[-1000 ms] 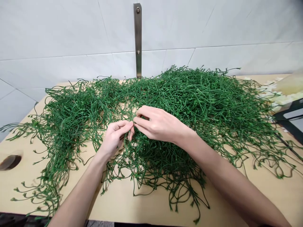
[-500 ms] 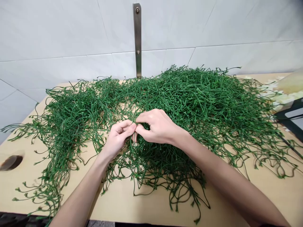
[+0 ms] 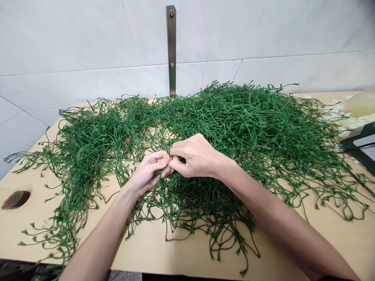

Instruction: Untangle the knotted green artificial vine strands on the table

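Thin green artificial plant stems (image 3: 246, 117) lie tangled in a large heap, with small forked tips at their ends. At the middle of the heap, my left hand (image 3: 149, 169) pinches a green stem between thumb and fingers. My right hand (image 3: 193, 158) meets it there, its thumb and index finger closed on the same stem. The fingertips of both hands touch or nearly touch. Most of the held stem is hidden behind the fingers.
The heap spreads over a light wooden table (image 3: 158, 257) with a round hole (image 3: 16, 200) at its left. A metal bracket (image 3: 171, 50) is fixed to the tiled wall behind. White flowers (image 3: 348, 121) and a dark-framed object (image 3: 361, 148) lie at the right.
My left hand's lower fingers have curled in closer to the stem. Both hands keep their pinch in nearly the same place; the view has shifted slightly.
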Demonstrator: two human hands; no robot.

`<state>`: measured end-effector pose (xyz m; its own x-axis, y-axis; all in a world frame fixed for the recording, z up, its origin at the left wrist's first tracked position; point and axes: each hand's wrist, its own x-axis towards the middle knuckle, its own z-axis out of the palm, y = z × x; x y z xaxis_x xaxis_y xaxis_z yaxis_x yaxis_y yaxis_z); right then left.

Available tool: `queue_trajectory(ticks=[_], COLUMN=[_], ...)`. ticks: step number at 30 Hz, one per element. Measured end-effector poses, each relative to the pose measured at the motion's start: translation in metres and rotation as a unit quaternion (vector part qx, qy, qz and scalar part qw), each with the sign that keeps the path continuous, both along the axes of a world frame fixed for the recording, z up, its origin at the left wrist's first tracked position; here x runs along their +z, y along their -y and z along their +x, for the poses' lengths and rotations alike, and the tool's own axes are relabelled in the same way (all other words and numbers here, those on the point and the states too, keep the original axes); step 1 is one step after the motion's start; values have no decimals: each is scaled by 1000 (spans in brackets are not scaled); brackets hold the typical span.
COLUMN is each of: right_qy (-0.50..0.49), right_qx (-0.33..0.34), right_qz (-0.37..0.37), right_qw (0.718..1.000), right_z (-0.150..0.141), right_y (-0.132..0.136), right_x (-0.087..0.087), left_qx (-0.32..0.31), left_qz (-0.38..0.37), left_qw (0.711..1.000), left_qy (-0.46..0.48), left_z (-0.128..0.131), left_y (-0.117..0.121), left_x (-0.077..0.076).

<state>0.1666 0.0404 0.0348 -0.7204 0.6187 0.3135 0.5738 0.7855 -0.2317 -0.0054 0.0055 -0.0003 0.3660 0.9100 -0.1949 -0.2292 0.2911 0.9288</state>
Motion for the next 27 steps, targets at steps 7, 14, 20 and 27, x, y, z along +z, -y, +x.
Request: queue_trajectory(ticks=[7,14,20,27], right_qy=[30,-2,-90,-191], right_qx=[6,27,-34,-29], right_qz=[10,15,12,-104], right_qw=[999,1000,995,976], right_z=[0,8,16,13], right_y=[1,-7,-11,-1], right_x=[1,-1,3,18], left_qx=[0,10,128,199], left_qz=[-25,-14,8,31], left_qw=[999,998,989,979], left_qy=[29,66,69,39], left_z=[5,2,-1,3], left_y=[-1,-2,-5,-4], left_x=[6,8,10,8])
